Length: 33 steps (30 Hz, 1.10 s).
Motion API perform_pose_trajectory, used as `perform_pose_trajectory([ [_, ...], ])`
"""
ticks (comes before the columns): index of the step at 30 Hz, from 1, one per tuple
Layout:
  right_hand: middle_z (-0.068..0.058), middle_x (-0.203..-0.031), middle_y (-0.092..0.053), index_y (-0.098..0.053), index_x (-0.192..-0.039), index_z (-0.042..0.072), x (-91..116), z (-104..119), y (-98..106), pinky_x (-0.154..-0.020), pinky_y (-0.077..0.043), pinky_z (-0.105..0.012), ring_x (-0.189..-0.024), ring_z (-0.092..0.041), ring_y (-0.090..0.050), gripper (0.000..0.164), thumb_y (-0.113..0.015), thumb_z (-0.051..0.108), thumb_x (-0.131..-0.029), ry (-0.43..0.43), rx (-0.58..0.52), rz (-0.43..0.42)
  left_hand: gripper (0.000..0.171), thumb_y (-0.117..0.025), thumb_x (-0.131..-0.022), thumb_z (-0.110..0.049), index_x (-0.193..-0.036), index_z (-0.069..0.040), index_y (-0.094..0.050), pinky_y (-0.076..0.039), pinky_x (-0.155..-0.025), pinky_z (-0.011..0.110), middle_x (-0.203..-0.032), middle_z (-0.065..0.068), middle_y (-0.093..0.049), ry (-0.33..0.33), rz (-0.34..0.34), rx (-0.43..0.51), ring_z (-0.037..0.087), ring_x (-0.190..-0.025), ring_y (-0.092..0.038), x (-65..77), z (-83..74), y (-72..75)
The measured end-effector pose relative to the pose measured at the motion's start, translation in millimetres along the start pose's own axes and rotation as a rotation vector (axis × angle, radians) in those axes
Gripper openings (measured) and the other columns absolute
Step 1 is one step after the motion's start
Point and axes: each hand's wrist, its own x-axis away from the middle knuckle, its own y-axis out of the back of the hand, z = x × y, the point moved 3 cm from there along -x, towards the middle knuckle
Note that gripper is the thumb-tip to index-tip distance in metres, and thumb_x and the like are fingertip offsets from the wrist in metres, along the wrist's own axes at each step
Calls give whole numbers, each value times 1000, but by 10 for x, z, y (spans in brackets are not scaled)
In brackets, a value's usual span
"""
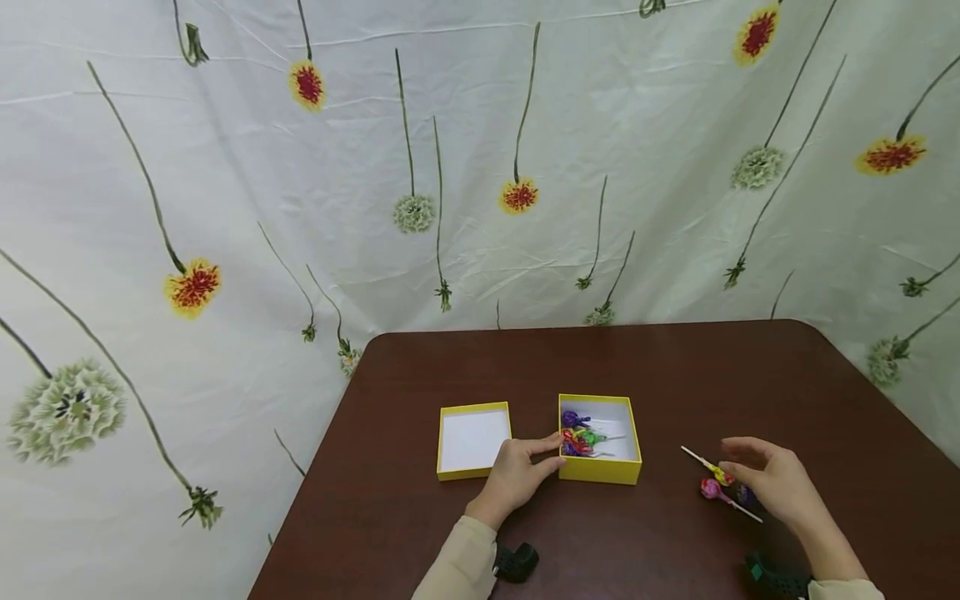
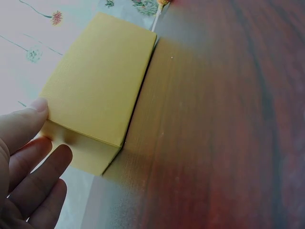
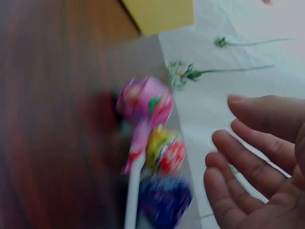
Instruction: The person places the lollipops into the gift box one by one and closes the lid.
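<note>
A yellow box [image 1: 600, 472] with a white inside stands on the table, several wrapped lollipops [image 1: 579, 437] lying toward its left side. My left hand [image 1: 517, 475] holds the box by its near left corner, thumb and index finger at the rim. In the left wrist view, the thumb [image 2: 38, 106] touches the corner, while other fingers sit apart from the wall. To the box's right, my right hand [image 1: 776, 483] hovers with loosely bent fingers beside a pink lollipop [image 3: 145, 100], a yellow-and-red one [image 3: 166, 150] and a dark blue one [image 3: 164, 200]. Nothing is in its grasp.
A shallow yellow lid [image 1: 474, 437], white side up, lies left of the box. Dark brown wood forms the table [image 1: 600, 358], its far edge close to a flower-printed cloth [image 1: 480, 150]. Black wrist devices [image 1: 516, 563] are worn near both cuffs.
</note>
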Motion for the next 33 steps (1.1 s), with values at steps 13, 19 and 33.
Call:
perform_pose_trajectory([
  [13,-27,-121,-67,-58,-130,-11,-25,-179,-39,-72,-57,-27,-96,-18,-68,49,-72,17,-92,-55,-14,127,38,-74,-91,-19,-127,-7,-69,-55,-99,35,-128,4,-68,-5,7,5,22,-120,-65,-9,9,-9],
  [19,-26,-116,-69,-62,-125,-11,-50,-204,-102,-69,-55,-24,-92,-16,-68,44,-74,13,-91,-62,-17,111,38,-74,-91,-18,-127,-8,-69,-55,-98,31,-128,3,-68,-17,8,-1,18,-120,-65,-2,-5,11],
  [33,-22,-111,-73,-74,-114,0,9,-237,-106,-71,-56,-38,-96,-33,-69,35,-76,26,-89,-82,44,8,38,-73,-91,-19,-127,-7,-69,-54,-100,33,-129,3,-68,14,12,14,20,-121,-65,-8,-3,5],
])
